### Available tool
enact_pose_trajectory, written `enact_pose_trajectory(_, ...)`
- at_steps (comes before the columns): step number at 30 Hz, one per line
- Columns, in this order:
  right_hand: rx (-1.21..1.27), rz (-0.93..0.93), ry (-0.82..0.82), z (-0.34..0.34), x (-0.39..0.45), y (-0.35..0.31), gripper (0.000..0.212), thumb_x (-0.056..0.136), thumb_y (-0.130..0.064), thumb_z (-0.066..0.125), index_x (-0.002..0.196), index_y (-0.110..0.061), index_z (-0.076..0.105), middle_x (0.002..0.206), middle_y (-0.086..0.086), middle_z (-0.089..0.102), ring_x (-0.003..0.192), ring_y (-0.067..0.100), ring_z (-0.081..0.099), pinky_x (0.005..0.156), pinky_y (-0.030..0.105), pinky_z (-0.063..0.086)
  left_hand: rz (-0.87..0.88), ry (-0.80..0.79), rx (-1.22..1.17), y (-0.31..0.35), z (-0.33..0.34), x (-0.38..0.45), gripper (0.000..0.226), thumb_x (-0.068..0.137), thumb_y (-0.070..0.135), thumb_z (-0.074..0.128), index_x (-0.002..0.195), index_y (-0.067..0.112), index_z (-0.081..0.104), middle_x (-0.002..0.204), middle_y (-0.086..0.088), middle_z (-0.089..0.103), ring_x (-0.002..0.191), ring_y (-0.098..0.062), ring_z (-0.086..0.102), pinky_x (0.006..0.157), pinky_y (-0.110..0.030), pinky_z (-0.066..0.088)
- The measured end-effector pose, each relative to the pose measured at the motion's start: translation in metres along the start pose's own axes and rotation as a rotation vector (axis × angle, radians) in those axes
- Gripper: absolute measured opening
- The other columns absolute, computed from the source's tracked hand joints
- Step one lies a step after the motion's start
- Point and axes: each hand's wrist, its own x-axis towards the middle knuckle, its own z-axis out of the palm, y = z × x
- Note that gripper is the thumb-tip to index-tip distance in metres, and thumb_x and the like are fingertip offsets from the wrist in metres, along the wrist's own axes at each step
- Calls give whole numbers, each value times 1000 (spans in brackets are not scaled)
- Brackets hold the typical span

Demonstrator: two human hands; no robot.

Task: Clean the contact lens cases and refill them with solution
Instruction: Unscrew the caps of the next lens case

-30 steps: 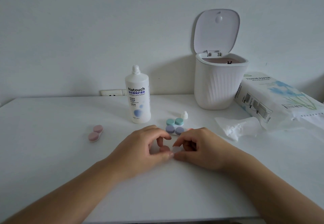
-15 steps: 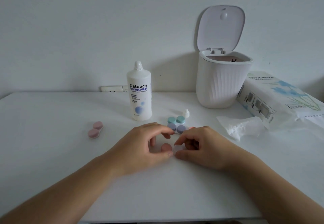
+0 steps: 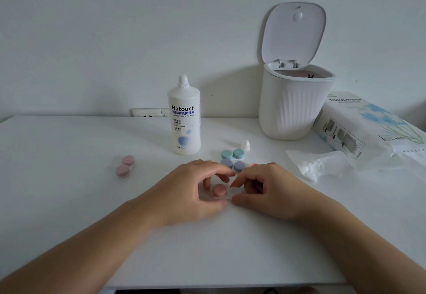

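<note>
1. At the centre of the frame both hands meet over a small contact lens case with a clear plastic base and one pink round cap [image 3: 219, 190], which rests on the smooth white worktop [image 3: 69, 201].
2. The left hand [image 3: 191, 192] curls round the case's left side, thumb in front and fingers arched over the back, close by the pink cap.
3. The right hand [image 3: 265, 190] pinches the case's uncapped clear right end between thumb and bent forefinger.
4. Just behind the hands lie two more cases side by side: one with matte lavender caps [image 3: 233, 164], one with teal caps [image 3: 232, 154].
5. A tiny white dropper bottle [image 3: 245, 145] stands just beside the teal one.
6. At centre left a fourth case with two pink caps [image 3: 125, 166] lies apart.
7. A tall white cylindrical solution bottle printed "Natouch" [image 3: 184, 118] stands upright behind the cases.
8. At upper right sits a ribbed white plastic bin [image 3: 292, 107], its lid raised.
9. Right of it a soft printed tissue pack [image 3: 368, 127] lies flat, with a crumpled white tissue [image 3: 318, 164] in front.
</note>
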Motion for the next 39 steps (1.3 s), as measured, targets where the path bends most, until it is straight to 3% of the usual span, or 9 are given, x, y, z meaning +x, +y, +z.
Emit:
enact_pose_trajectory(4, 6, -1, 0, 0, 0, 0, 13, 81, -32, 80, 90, -27, 73, 57, -14, 51, 53, 5, 45, 56, 16, 37, 42, 48, -25, 2, 1, -2, 37, 82, 20, 71, 114, 37, 68, 97, 18, 68, 75, -13, 57, 71, -8, 39)
enact_pose_trajectory(9, 0, 13, -8, 0, 0, 0, 13, 82, -34, 80, 90, -28, 72, 58, -16, 53, 54, 5, 46, 58, 16, 39, -5, 62, -161, 4, -1, -1, 30, 84, 13, 74, 109, 31, 73, 94, 10, 68, 76, -16, 57, 73, -26, 49)
enact_pose_trajectory(14, -15, 10, 0, 0, 0, 1, 13, 80, -36, 78, 90, -29, 72, 62, -14, 56, 55, 4, 48, 59, 16, 40, -64, 137, -259, 0, -10, 5, 20, 85, 25, 73, 101, 36, 75, 94, 7, 69, 81, -9, 61, 73, -19, 45)
enact_pose_trajectory(18, -10, -4, -4, 0, 0, 2, 18, 79, -41, 74, 91, -28, 72, 63, -9, 55, 56, 4, 46, 59, 19, 40, -173, 248, -250, -8, -15, 8, 17, 77, 20, 86, 83, 31, 74, 81, 11, 72, 68, -2, 58, 65, -16, 42)
enact_pose_trajectory(23, -9, 13, -7, 0, 1, 3, 16, 80, -38, 77, 92, -27, 73, 61, -14, 55, 57, 4, 48, 60, 17, 41, -245, 216, -162, -13, -17, 6, 19, 71, 22, 91, 79, 27, 73, 72, 19, 70, 57, 4, 54, 56, -5, 37)
enact_pose_trajectory(31, 1, 31, -9, 1, 0, 1, 15, 82, -36, 78, 93, -27, 74, 61, -16, 55, 56, 4, 48, 62, 20, 43, -272, 164, 99, -17, -21, 3, 23, 72, 42, 86, 91, 43, 72, 93, 14, 66, 92, -3, 60, 75, -13, 42)
enact_pose_trajectory(36, 6, 35, 5, 1, 0, 1, 16, 82, -35, 79, 95, -26, 74, 60, -16, 55, 55, 4, 48, 59, 15, 40, -50, 146, 121, -10, -20, 0, 28, 80, 22, 81, 105, 34, 74, 108, 21, 67, 110, -9, 53, 97, -18, 39)
enact_pose_trajectory(39, 35, 36, 18, 1, -1, 1, 15, 82, -34, 79, 94, -27, 74, 60, -15, 55, 55, 4, 47, 59, 16, 40, -6, 76, 152, -5, -18, -2, 37, 74, 52, 75, 106, 33, 74, 111, 21, 60, 117, -9, 47, 103, -17, 32)
